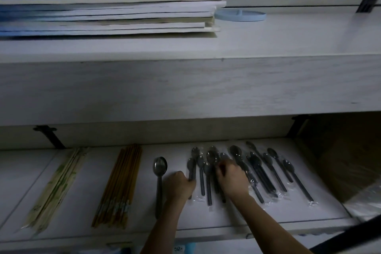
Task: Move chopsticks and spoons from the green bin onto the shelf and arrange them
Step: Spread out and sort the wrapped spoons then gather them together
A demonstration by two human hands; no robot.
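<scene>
On the shelf (210, 216), the left hand (181, 185) grasps the handle of one wrapped spoon (191, 166). Just beside it, the right hand (233, 180) lies with bent fingers over more wrapped spoons (256, 164); whether it grips one cannot be told. Left of the left hand lie a bare spoon (159, 171), brown chopsticks (119, 183) and pale chopsticks (59, 185).

Left hand (181, 184) grips one wrapped spoon (191, 168) around 6 o'clock, right hand (233, 180) rests on the spoon pile (256, 166); chopsticks (119, 181) at 8.
</scene>
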